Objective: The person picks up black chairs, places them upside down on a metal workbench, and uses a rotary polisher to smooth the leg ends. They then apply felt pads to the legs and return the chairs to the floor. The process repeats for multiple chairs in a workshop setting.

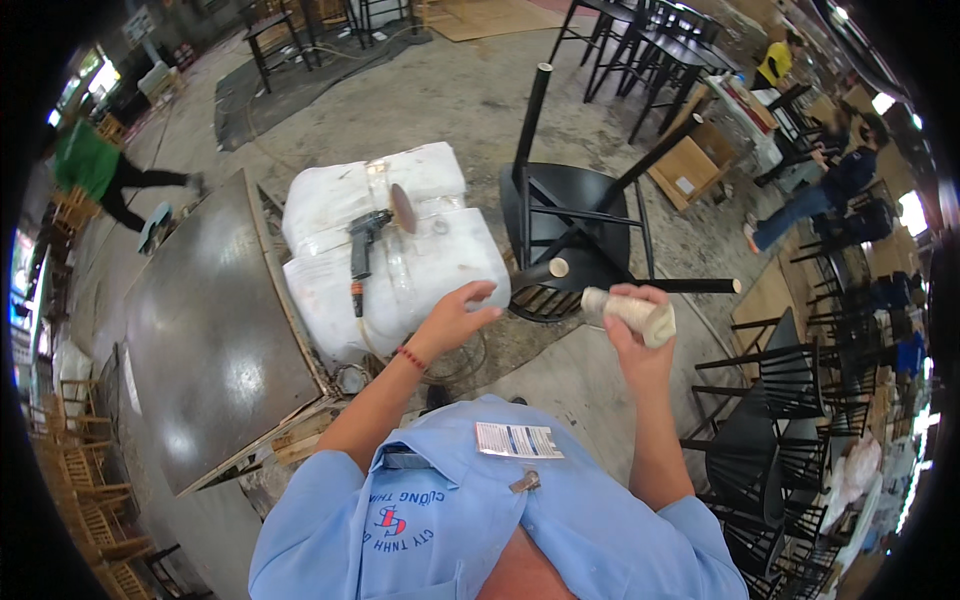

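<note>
My right hand (640, 325) is wrapped around a small whitish bottle (625, 312), held tilted with its narrower end pointing left, near a leg of the black chair (575, 210). That chair is upside down, its legs sticking up with pale ends showing; one leg end (558, 268) lies between my hands. My left hand (465, 312) is empty, fingers apart, just short of that leg and over the edge of a white wrapped bundle (440, 265). A black air sander (366, 245) with a round brown disc (403, 208) rests on the bundle, a hose attached.
A dark metal-topped table (215, 330) stands at the left. Several black chairs (770, 430) are stacked at the right, near a cardboard box (690, 165). A person in green (90, 165) is at the far left; others (830, 185) are at the right.
</note>
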A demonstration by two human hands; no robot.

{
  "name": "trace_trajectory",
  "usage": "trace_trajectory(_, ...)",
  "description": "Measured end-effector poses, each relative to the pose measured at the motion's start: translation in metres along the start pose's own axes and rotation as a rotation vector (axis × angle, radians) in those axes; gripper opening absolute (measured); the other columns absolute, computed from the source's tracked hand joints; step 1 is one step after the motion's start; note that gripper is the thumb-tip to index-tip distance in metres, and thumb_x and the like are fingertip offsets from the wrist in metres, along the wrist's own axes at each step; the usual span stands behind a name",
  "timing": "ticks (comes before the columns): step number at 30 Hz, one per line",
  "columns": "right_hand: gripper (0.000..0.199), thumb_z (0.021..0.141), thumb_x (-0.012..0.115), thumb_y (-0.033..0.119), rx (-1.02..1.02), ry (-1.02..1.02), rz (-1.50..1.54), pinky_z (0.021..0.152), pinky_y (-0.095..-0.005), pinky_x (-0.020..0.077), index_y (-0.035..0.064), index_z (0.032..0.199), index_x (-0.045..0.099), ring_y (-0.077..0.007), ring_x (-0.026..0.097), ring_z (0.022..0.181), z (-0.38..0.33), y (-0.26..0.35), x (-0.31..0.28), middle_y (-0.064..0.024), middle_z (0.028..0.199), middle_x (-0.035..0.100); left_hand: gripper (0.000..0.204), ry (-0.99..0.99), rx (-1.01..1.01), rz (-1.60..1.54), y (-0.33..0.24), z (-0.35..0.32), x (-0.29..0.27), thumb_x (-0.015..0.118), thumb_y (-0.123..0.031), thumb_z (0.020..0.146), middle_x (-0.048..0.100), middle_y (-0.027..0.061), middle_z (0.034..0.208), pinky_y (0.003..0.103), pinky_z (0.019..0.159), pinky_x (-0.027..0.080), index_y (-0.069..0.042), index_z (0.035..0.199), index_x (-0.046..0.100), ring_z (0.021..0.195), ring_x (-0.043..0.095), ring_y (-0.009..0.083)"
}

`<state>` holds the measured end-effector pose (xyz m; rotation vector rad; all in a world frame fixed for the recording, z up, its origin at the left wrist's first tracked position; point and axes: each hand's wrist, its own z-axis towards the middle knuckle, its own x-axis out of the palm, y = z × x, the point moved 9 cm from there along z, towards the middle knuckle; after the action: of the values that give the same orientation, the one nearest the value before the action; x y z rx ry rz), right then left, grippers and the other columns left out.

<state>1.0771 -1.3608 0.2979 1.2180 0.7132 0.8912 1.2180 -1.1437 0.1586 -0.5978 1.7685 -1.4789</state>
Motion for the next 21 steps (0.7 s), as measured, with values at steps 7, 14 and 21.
trace_trajectory(7,0.028,0.079,0.078,0.011,-0.023,0.181,-0.319,0.072,-0.0292,0.0526,0.0003,0.101,0.064,-0.0138,0.067,0.083,0.063,-0.025,0.046,-0.0079,0.092,0.070,0.044,-0.017,0.181,-0.008,-0.026,0.093,0.075,0.079,-0.024,0.080,0.068,0.0156,0.107,0.037,0.087,0.051,-0.006,0.116,0.060,0.102,0.065,0.0305)
trace_trajectory(14,0.029,0.077,0.078,0.017,-0.038,0.105,-0.499,0.072,-0.0330,0.0532,0.0004,0.098,0.067,-0.0224,0.070,0.078,0.080,-0.024,0.038,-0.0119,0.089,0.072,0.033,-0.108,0.249,0.135,-0.023,0.098,0.080,0.078,-0.024,0.082,0.067,0.0149,0.095,0.041,0.075,0.052,-0.008,0.103,0.059,0.089,0.065,0.0360)
trace_trajectory(21,0.039,0.075,0.082,0.022,-0.027,0.139,-0.572,0.077,-0.0353,0.0545,0.0008,0.104,0.067,-0.0233,0.072,0.088,0.087,-0.034,0.041,-0.0126,0.094,0.073,0.033,-0.128,0.267,0.122,-0.022,0.099,0.080,0.078,-0.024,0.082,0.066,0.0160,0.094,0.041,0.076,0.051,-0.007,0.102,0.059,0.089,0.064,0.0363)
